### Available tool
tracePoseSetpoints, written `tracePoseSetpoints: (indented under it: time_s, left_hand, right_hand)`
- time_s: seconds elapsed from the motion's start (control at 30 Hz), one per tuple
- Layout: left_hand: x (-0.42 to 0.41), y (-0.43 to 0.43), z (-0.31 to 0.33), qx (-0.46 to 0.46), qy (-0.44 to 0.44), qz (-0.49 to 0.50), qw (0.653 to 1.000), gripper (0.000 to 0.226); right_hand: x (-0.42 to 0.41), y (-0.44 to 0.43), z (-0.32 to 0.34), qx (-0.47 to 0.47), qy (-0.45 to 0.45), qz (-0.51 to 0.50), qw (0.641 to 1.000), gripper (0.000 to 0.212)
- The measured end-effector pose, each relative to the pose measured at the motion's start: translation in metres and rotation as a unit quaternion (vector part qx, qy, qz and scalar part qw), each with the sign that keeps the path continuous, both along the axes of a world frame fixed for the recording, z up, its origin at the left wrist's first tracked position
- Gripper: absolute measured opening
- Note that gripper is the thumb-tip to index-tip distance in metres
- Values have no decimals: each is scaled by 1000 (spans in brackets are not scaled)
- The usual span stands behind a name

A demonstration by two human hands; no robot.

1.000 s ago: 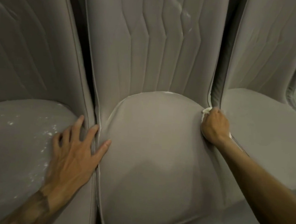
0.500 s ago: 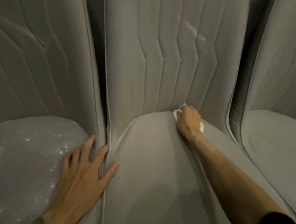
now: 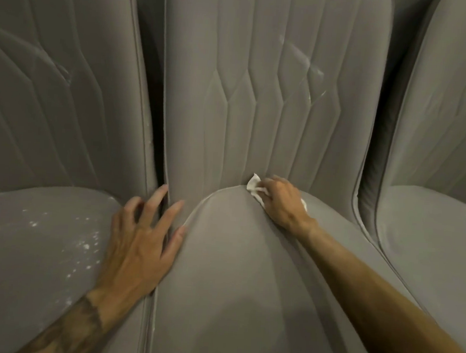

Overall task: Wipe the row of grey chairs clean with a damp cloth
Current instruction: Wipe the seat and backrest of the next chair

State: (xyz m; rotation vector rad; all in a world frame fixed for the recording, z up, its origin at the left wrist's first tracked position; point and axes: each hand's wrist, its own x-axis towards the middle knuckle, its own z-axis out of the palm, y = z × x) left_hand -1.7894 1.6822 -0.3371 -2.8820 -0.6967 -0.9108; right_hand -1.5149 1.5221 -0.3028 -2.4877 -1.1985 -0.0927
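Three grey padded chairs stand side by side. The middle chair's seat (image 3: 236, 273) fills the centre, with its stitched backrest (image 3: 259, 95) above. My right hand (image 3: 282, 204) grips a small white cloth (image 3: 253, 187) and presses it into the crease where that seat meets the backrest. My left hand (image 3: 141, 241) rests flat with spread fingers across the gap between the left chair's seat (image 3: 36, 245) and the middle seat. White specks dot the left seat. Pale streaks mark the upper right of the middle backrest.
The right chair's seat (image 3: 429, 234) and backrest (image 3: 447, 94) sit close beside the middle chair. Dark narrow gaps separate the backrests on both sides.
My right hand slid the cloth leftward along the back crease of the middle seat, from its right edge to near its centre. My left hand stayed on the gap, fingers now slightly more arched.
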Motion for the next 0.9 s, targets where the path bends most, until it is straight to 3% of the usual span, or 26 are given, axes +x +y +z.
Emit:
tracePoseSetpoints:
  time_s: [0.07,0.13,0.27,0.47,0.53,0.67,0.73,0.9]
  left_hand:
    - [-2,3,-1,-3,-9,-7,1000,52]
    - [0,4,-3,-8,-16,-12,1000,52]
    - [3,4,-9,-9,-27,-5,1000,52]
    - [1,4,-8,-12,-18,-9,1000,52]
    - [0,5,-7,-15,-23,-11,1000,51]
    - [1,4,-10,-14,-32,-11,999,51]
    - [1,5,-10,-15,-28,-9,999,51]
    - [0,4,-10,-19,-28,-10,999,50]
  right_hand:
    - [11,-15,0,-4,-29,1,1000,28]
    - [24,-37,-4,21,-62,-90,994,29]
    - [18,-15,-12,34,-36,-193,980,29]
    - [-13,34,-4,22,17,48,998,25]
    - [-2,19,-1,19,9,53,998,25]
    - [19,-18,-11,82,-41,-122,988,25]
    - [8,-1,-13,87,-25,-149,985,27]
    - [-2,28,-2,12,33,60,998,20]
